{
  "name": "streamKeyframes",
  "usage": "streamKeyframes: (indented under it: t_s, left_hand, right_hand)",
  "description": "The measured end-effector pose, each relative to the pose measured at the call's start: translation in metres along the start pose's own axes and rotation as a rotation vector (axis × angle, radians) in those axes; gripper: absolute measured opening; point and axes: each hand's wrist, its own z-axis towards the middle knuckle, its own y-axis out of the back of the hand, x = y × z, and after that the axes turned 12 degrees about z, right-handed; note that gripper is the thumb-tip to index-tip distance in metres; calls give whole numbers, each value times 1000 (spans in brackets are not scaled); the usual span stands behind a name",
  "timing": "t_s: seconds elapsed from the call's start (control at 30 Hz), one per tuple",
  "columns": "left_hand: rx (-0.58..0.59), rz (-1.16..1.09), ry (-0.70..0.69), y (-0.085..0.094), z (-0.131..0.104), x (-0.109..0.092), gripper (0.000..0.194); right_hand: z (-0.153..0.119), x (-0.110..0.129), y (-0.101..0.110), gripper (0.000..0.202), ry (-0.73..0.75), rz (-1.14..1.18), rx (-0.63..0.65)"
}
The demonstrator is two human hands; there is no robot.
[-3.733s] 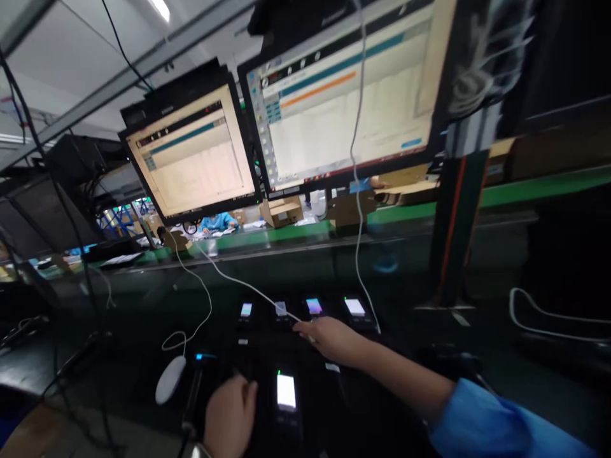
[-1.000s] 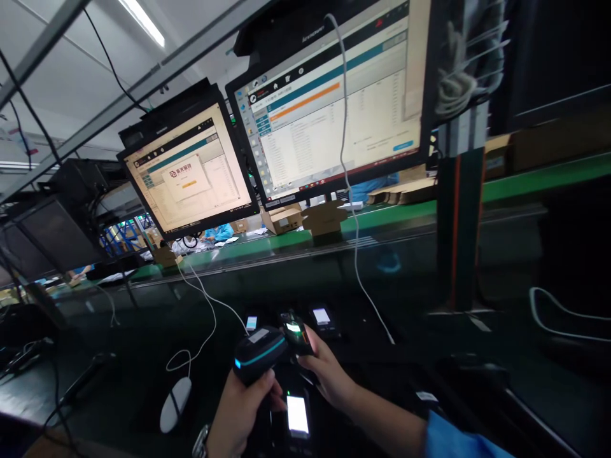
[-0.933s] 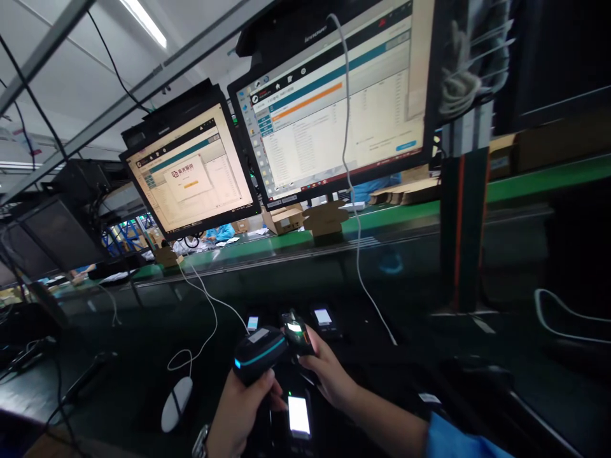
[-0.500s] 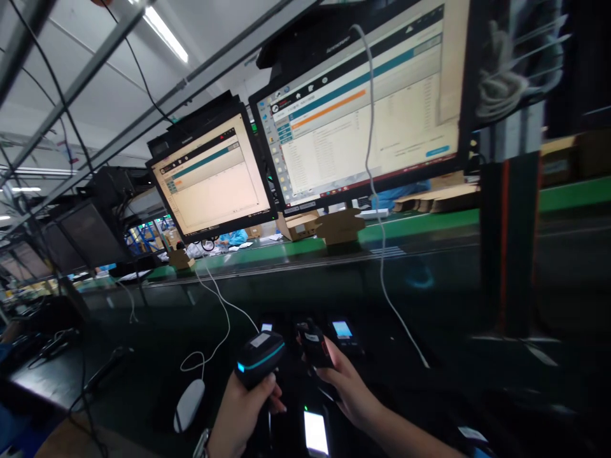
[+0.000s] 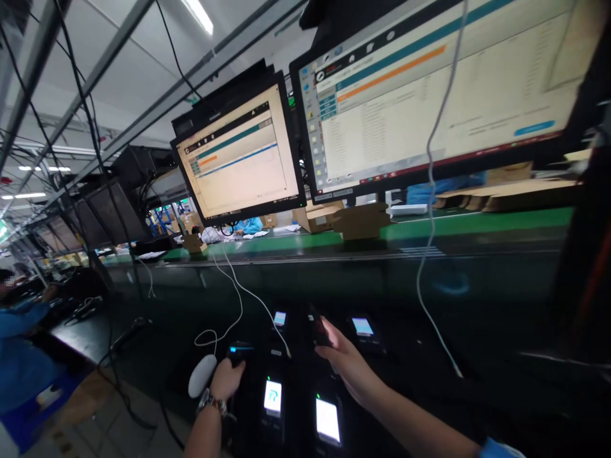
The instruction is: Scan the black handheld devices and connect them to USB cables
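Scanner (image 5: 241, 350) has swung down and left, away from the dark handset (image 5: 315, 327), and now sits low, just beside the white mouse (image 5: 202, 376); left hand (image 5: 228, 380) is at it, fingers curled, though I cannot tell whether they grip or are letting go. Left monitor (image 5: 238, 159) now shows a blue row where the list was bare; the reading has probably registered, so this handset looks dealt with. Right hand (image 5: 346, 362) keeps it, fingers wrapped closely round, held tilted above the bench (image 5: 401, 356) between the back-left handset (image 5: 280, 319) and the back-right handset (image 5: 363, 327). Nearer the body, two more lit: front-left handset (image 5: 272, 399) and front-right handset (image 5: 328, 421). In the way: a white plug (image 5: 289, 353) lying between the rows, and a long cord (image 5: 432, 213) hanging before the right monitor (image 5: 382, 102)
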Motion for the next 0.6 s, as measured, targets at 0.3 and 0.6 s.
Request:
streamKeyframes:
  t_s: [0.3,0.6]
  left_hand:
    - [-181,54,-39,-7,-14,4,37]
    - [365,-1397,271,-30,-72,-42,50]
  right_hand:
    - [8,-34,-42,74,-23,-330,127]
    - [23,-43,-81,39,19,-1049,342]
